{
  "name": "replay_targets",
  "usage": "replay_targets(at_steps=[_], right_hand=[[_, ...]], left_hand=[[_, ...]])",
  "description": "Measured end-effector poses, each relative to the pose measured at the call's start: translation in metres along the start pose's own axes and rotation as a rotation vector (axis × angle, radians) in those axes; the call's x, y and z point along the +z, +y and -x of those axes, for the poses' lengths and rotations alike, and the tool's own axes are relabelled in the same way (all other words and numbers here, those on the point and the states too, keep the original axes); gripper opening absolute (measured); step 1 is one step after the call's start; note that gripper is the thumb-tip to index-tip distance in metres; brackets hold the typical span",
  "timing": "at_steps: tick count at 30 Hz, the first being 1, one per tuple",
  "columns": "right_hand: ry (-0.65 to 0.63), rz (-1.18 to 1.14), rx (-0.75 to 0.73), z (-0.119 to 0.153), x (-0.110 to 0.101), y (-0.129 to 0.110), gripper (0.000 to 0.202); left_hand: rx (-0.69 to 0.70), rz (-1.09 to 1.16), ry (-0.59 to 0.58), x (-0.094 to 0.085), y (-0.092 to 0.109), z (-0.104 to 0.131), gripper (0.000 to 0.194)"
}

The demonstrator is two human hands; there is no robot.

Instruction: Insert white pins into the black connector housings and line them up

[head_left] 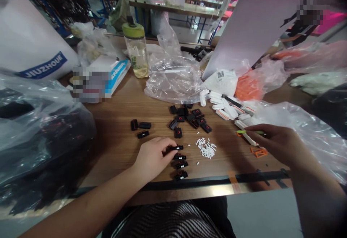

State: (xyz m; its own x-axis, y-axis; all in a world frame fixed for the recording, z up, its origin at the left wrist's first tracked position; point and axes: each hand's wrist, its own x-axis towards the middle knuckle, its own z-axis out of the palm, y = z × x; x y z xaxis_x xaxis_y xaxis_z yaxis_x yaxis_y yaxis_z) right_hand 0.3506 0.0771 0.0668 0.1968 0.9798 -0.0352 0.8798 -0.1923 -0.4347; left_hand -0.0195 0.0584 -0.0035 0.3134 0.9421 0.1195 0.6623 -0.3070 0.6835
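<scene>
Three black connectors (181, 165) lay below the connector (179, 147) that my left hand (155, 154) pinched. Through the head view, I saw my right hand (273, 140) pinching a green stick (241, 132) near white strips (227, 109); a plastic bag (288, 117) crowded beyond, white pins (207, 149) between both hands.

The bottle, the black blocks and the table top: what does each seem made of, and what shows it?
Bottle: probably clear plastic, perhaps glass; its wall is see-through. 
Black blocks: likely hard moulded plastic, fairly matte, judging by their crisp, boxy edges. 
Table top: wood or wood-look laminate, slight sheen; brown grain shows, but not which.
</scene>
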Motion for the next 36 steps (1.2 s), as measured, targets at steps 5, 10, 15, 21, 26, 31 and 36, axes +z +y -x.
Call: replay_targets(at_steps=[5, 10, 15, 21, 26, 31, 36], right_hand=[[-0.022, -0.131, 0.044, -0.013, 0.002, -0.026, 0.054], [-0.016, -0.092, -0.075, -0.028, 0.014, -0.027, 0.055], [0.024, 0.013, -0.136, -0.028, 0.013, -0.019, 0.043], [0.147, -0.364, -0.086, -0.003, 0.032, -0.061, 0.037], [-0.027, -0.831, -0.16, 0.021, 0.074, -0.112, 0.039], [-0.129, -0.9, -0.157, 0.032, 0.102, -0.119, 0.039], [-0.107, -0.866, -0.204, 0.04, 0.107, -0.115, 0.036]], left_hand=[[0.008, -0.011, -0.016, -0.002, 0.003, -0.001, 0.01], [0.009, 0.002, -0.004, -0.002, 0.003, -0.001, 0.011], [0.015, 0.018, -0.009, -0.001, 0.002, -0.002, 0.01], [0.014, 0.032, -0.003, -0.001, 0.003, -0.002, 0.011], [0.014, 0.021, -0.017, -0.003, 0.004, -0.001, 0.01], [0.03, 0.02, -0.03, -0.003, 0.002, -0.001, 0.007], [0.033, 0.021, -0.02, -0.002, 0.002, 0.0, 0.006]])
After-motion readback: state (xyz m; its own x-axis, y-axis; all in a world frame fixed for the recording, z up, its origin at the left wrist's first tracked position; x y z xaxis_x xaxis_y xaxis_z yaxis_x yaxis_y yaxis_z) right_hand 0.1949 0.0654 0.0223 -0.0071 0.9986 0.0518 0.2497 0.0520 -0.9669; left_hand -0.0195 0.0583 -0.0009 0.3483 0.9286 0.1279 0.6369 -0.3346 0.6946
